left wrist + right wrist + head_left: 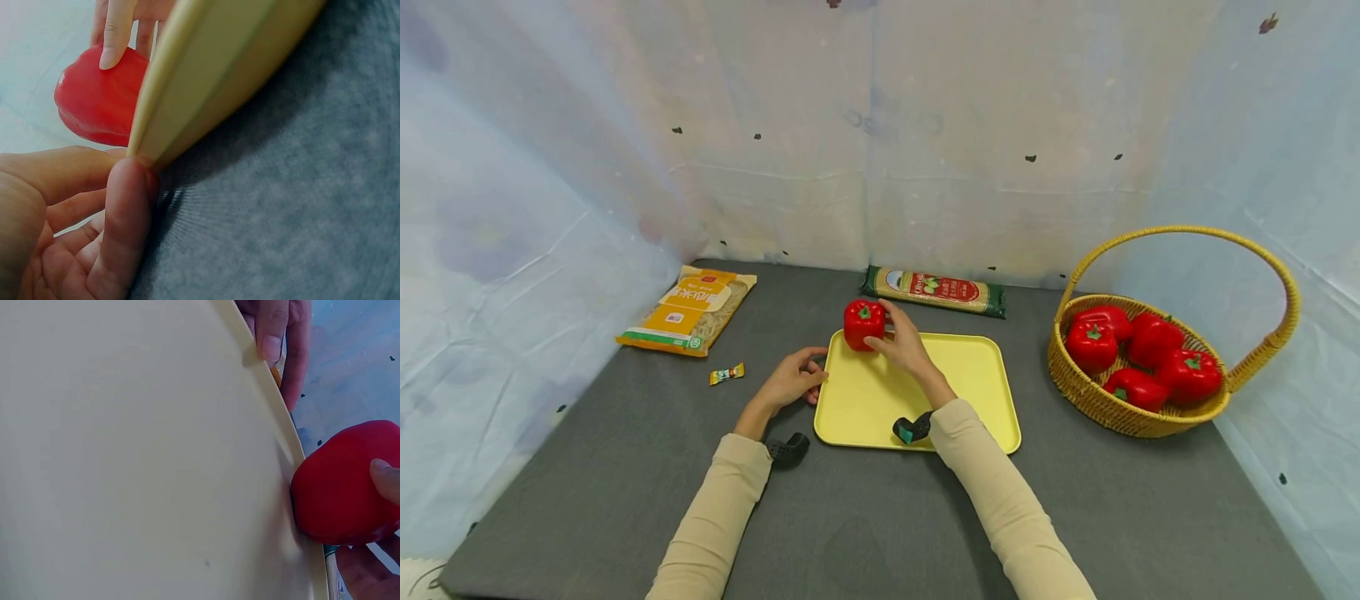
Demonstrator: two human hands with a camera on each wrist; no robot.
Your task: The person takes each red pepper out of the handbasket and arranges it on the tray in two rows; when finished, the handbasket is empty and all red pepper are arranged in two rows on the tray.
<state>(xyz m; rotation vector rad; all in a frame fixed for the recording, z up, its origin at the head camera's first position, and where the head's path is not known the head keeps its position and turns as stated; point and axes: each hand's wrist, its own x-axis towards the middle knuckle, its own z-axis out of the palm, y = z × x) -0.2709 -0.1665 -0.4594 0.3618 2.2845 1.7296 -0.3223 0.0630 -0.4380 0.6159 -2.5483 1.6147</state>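
A red bell pepper is in my right hand, which grips it between thumb and fingers over the back left corner of a yellow tray. In the right wrist view the pepper is against or just above the tray's rim; exact contact is unclear. My left hand is at the tray's left edge. The left wrist view shows its thumb and a finger pinching the rim, with the pepper beyond.
At the right stands a wicker basket with a tall handle and several red bell peppers inside. A green pasta packet lies behind the tray. An orange bag and a small wrapped snack lie at the left.
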